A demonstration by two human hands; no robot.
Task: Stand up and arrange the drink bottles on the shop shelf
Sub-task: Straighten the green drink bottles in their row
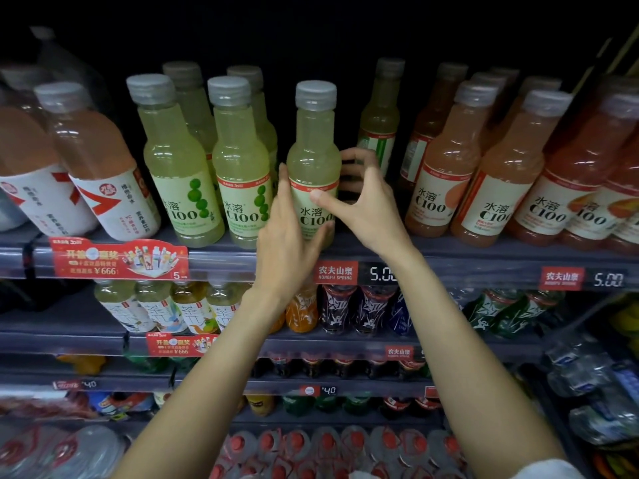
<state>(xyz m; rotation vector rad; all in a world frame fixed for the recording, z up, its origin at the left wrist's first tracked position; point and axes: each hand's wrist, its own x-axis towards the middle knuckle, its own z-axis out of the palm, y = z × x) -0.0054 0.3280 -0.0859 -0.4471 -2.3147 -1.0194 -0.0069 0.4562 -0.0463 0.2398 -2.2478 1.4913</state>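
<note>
— Which step is this?

— Squaring up one bottle, I'd say. The green C100 bottle [313, 160] stands upright at the front edge of the top shelf [449, 259], just right of two matching green bottles [238, 164], with a dark gap on its other side before the orange bottles [446, 160].

— And the hands?

— The left hand [288, 243] lies against the bottle's left side and lower front, fingers [284, 188] fairly straight, pressing rather than gripping. The right hand [363, 205] curls round the bottle's right side: thumb on the label, fingers behind it.

— Next move?

— Probably a small twist or slide so the label faces out and it lines up with the green row, then letting go gently. One lone green bottle [380, 115] stands behind the gap; it likely wants pulling forward.
</note>
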